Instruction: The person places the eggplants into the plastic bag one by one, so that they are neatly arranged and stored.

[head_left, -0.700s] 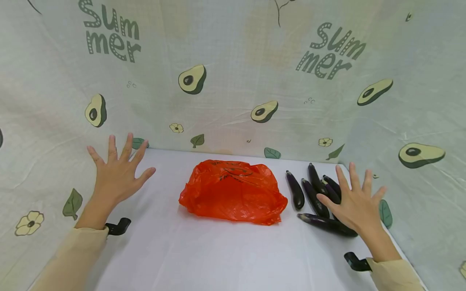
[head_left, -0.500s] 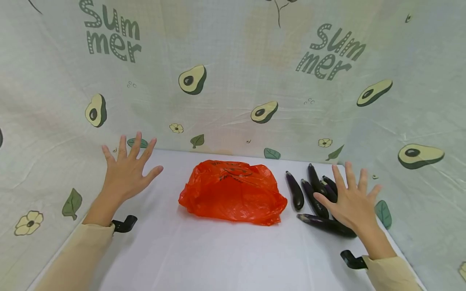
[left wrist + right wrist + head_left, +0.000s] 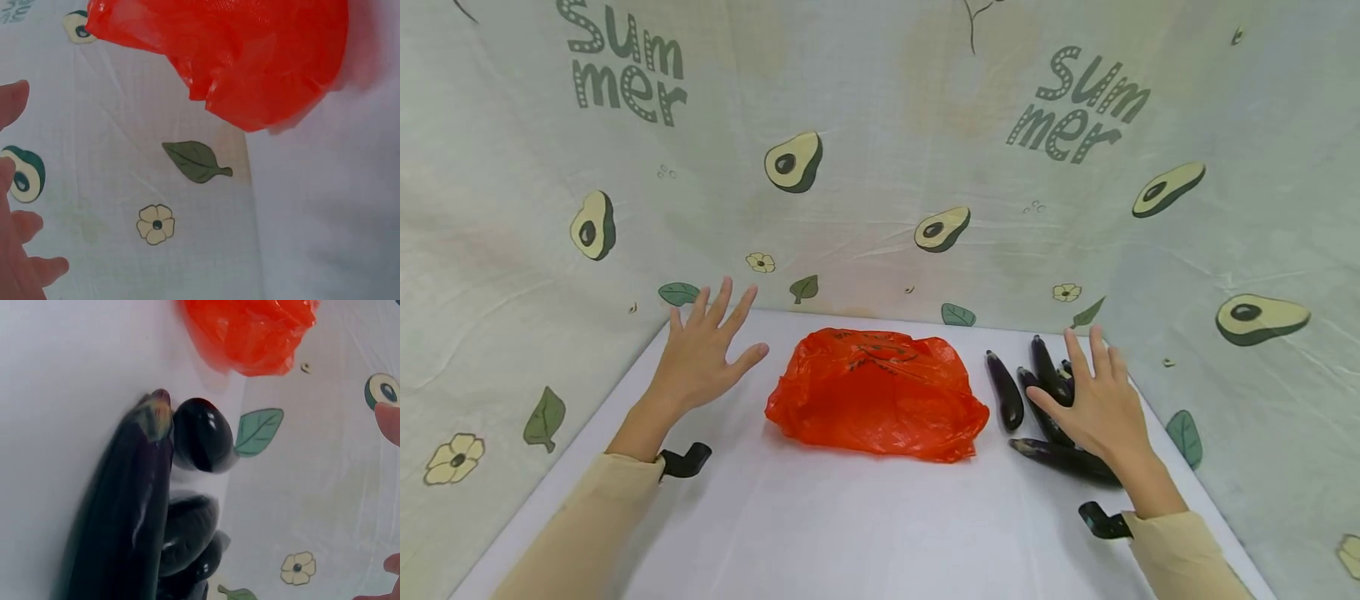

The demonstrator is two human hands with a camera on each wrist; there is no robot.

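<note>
A red plastic bag (image 3: 880, 400) with dark print lies puffed up at the middle of the white table. To its right lie several dark purple eggplants (image 3: 1006, 392); one long eggplant (image 3: 125, 506) fills the near part of the right wrist view. My left hand (image 3: 700, 358), fingers spread, is raised to the left of the bag and apart from it. Over the eggplants hovers my right hand (image 3: 1101, 408), fingers spread, hiding part of them in the head view. Neither hand holds anything. At the left edge of the left wrist view, fingertips (image 3: 47, 270) show.
A pale cloth (image 3: 865, 183) printed with avocados, leaves and lettering hangs behind and at both sides of the white table (image 3: 850, 533). Black wrist mounts (image 3: 687, 460) stick out at both sleeves.
My left hand has moved right, closer to the red bag. My right hand has shifted left over the eggplants. The bag and eggplants lie where they were.
</note>
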